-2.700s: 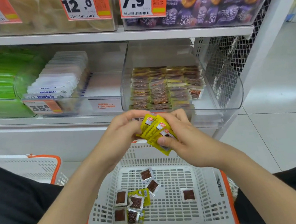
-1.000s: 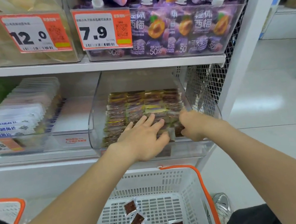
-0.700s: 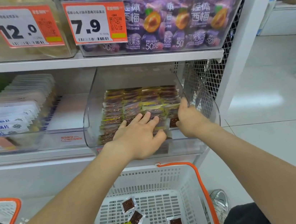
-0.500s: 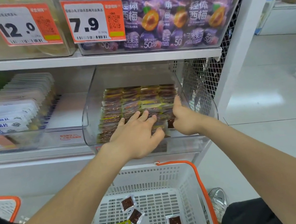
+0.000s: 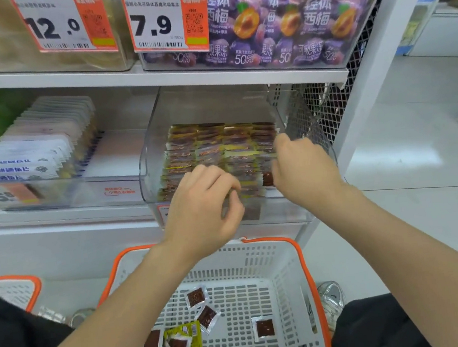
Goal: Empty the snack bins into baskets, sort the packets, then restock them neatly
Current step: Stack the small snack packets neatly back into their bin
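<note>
Head view: clear bin [image 5: 149, 160] at twelve o'clock, rows of snack packets [image 5: 212, 143] inside. Left hand [image 5: 203, 208] and right hand [image 5: 303, 169] curled over front packets; hold too blurred to tell. White basket [image 5: 262, 259] at six o'clock, loose packets [image 5: 264, 327] inside.

The clear plastic bin [image 5: 149, 163] is open on top, with a gap under the white shelf board [image 5: 122, 79]. A black wire mesh panel [image 5: 328, 99] stands just beside its right wall; rows of brown-and-yellow snack packets [image 5: 204, 147] cover its floor.
</note>
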{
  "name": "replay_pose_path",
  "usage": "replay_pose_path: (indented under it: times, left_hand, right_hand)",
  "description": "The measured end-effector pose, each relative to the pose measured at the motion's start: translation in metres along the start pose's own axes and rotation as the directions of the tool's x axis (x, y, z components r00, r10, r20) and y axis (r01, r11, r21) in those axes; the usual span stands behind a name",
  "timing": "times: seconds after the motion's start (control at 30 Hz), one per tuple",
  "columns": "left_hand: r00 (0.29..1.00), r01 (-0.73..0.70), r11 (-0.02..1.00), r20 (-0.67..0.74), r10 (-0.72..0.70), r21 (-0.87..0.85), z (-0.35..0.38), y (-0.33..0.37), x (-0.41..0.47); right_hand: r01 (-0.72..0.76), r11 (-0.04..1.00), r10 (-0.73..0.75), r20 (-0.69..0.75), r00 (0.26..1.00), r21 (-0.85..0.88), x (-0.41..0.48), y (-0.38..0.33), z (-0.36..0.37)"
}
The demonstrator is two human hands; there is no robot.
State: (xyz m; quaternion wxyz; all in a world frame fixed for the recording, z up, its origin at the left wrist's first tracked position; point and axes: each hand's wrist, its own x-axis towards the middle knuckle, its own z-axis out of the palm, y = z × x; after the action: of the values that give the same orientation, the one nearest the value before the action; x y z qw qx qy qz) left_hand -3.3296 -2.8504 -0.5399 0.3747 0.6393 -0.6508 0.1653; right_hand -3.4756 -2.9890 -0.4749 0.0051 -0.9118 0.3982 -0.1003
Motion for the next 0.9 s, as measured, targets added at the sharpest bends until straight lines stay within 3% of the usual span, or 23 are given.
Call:
replay_pose_path:
  times: [0.07,0.1,0.17,0.2,0.23,0.33,0.43,0.5,0.63,0.77,0.83,0.9]
  left_hand:
    - [0.997,-0.071,0.997,-0.008,0.072,0.035,-0.001,0.000,-0.030]
    - [0.997,-0.062,0.997,0.049,0.060,0.048,0.002,-0.003,-0.049]
    - [0.966,0.029,0.996,0.255,-0.051,0.090,0.015,-0.014,-0.094]
    - [0.908,0.091,0.988,0.398,-0.135,0.126,0.023,-0.020,-0.118]
    - [0.799,0.167,0.967,0.549,-0.247,0.193,0.029,-0.028,-0.140]
    - [0.325,0.349,0.847,0.796,-0.511,0.401,0.045,-0.060,-0.204]
    - [-0.070,0.404,0.736,0.820,-0.568,0.544,0.059,-0.082,-0.259]
    - [-0.216,0.424,0.657,0.774,-0.595,0.623,0.072,-0.092,-0.291]
    - [-0.276,0.416,0.590,0.714,-0.643,0.692,0.096,-0.093,-0.330]
    - [-0.193,0.314,0.544,0.613,-0.766,0.778,0.118,-0.079,-0.349]
    - [-0.198,0.276,0.530,0.587,-0.785,0.802,0.130,-0.075,-0.360]
    - [-0.207,0.306,0.517,0.585,-0.784,0.800,0.133,-0.071,-0.361]
  right_hand:
    - [0.236,0.967,-0.229,-0.076,0.970,0.098,-0.027,-0.017,-0.011]
    - [0.336,0.934,-0.333,-0.045,0.942,0.124,-0.045,-0.028,-0.012]
    - [0.486,0.869,-0.494,0.163,0.854,0.090,-0.083,-0.051,0.004]
    - [0.529,0.846,-0.524,0.288,0.801,0.066,-0.099,-0.059,0.022]
    - [0.555,0.831,-0.523,0.411,0.747,0.051,-0.111,-0.067,0.043]
    - [0.520,0.854,-0.401,0.671,0.623,0.028,-0.125,-0.069,0.124]
    - [0.319,0.948,-0.210,0.787,0.580,0.018,-0.122,-0.045,0.202]
    - [0.188,0.982,-0.110,0.843,0.526,0.011,-0.126,-0.023,0.252]
    - [-0.073,0.995,0.091,0.881,0.463,-0.065,-0.151,0.004,0.327]
    - [-0.294,0.946,0.270,0.842,0.468,-0.140,-0.175,0.002,0.376]
    - [-0.337,0.928,0.289,0.882,0.372,-0.161,-0.187,-0.005,0.403]
    - [-0.411,0.897,0.322,0.877,0.356,-0.163,-0.197,-0.020,0.413]
